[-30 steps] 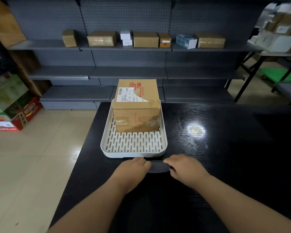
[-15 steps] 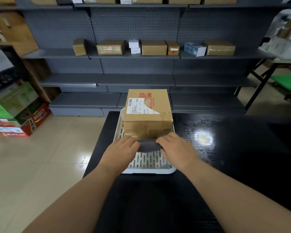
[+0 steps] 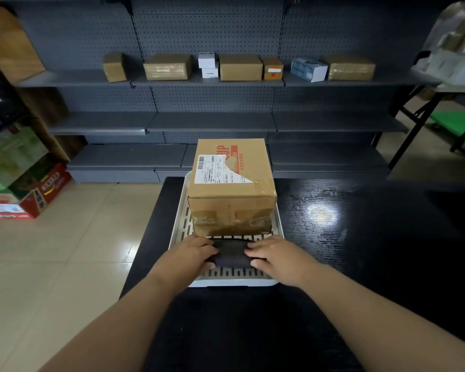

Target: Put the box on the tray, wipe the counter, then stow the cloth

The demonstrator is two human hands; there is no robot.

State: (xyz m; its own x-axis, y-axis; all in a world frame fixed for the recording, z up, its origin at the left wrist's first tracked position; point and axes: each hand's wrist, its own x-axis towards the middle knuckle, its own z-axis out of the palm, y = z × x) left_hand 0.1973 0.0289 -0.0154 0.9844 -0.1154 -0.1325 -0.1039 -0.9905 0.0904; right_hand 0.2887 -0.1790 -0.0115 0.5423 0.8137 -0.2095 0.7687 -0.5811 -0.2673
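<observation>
Head view shows a brown cardboard box (image 3: 232, 189) with a white shipping label and red print. It stands upright on the far part of a white slotted plastic tray (image 3: 178, 229), and this tray rests on the black counter (image 3: 360, 237) near its left edge. In front of the box, over the near part of the tray, is a dark folded cloth (image 3: 231, 255). The left grip (image 3: 188, 253) pinches the left end of the cloth, fingers on top and thumb below. The right grip (image 3: 277, 257) pinches the right end in the same manner. Whether the cloth touches the tray, I cannot tell. Behind the counter, grey metal shelves (image 3: 212, 122) carry several small cardboard boxes (image 3: 240, 67).
</observation>
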